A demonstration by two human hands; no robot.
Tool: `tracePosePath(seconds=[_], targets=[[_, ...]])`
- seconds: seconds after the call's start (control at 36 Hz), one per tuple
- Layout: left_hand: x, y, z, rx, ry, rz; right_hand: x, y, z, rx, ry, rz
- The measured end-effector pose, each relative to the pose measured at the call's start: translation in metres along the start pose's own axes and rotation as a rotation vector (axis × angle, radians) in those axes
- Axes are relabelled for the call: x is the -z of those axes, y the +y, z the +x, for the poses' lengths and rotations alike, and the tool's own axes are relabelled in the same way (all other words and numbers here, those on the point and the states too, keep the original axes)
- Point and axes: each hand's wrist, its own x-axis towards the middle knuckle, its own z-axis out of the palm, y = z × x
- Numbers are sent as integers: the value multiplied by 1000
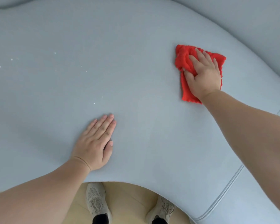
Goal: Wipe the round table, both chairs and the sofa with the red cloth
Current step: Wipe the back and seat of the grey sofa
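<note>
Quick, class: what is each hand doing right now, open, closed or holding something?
Left hand: open, flat on the sofa, holding nothing.
Right hand: open, fingers spread, pressing the red cloth onto the sofa.

Red cloth (183, 59): bright red, ribbed weave, zigzag edges, crumpled into a rough rectangle with a raised fold on its left. It lies on the sofa (103, 54) seat, right side, toward the backrest. Right hand (202, 73) presses on top with fingers spread, covering its middle; cloth shows past the fingertips and beside the wrist. Sofa: pale blue-grey fabric, broad curved seat, piped seam at right front. White specks dot its left part, well apart from the cloth.
</note>
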Motion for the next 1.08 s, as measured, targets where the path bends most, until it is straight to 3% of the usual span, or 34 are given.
tracePosePath(seconds=[0.53,0.78,0.97,1.08], targets=[[-1,-1,4,9,-5,-16,0,46,77,-16,80,2],[0,0,4,37,-38,-21,6,46,94,-21,94,5],[-2,0,5,28,-6,-14,12,39,135,-166,99,-25],[-3,-3,4,11,8,-6,8,35,130,-124,152,-43]])
